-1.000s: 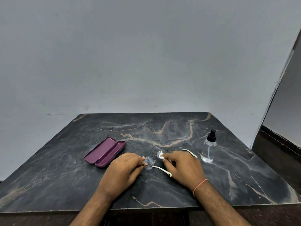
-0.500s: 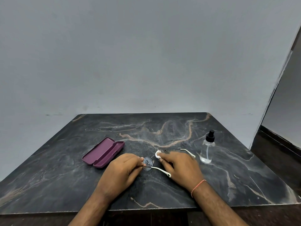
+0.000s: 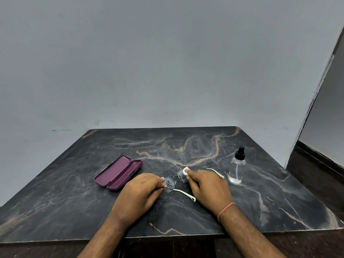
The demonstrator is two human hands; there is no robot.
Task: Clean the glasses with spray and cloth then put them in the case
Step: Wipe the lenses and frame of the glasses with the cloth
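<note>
Glasses (image 3: 174,182) sit low centre of frame on the dark marble table (image 3: 186,146), temples open with white tips pointing toward the viewer. Left hand (image 3: 138,194) pinches the outer edge of the left-side lens — droplets visible on that lens. Right hand (image 3: 208,187) pinches a small white cloth (image 3: 185,171) against the right-side lens, fingers curled round it. Maroon case (image 3: 118,172) lies open left of the hands, apart from them. Spray bottle (image 3: 237,167) stands upright at right, near the far temple tip — black nozzle on top.
</note>
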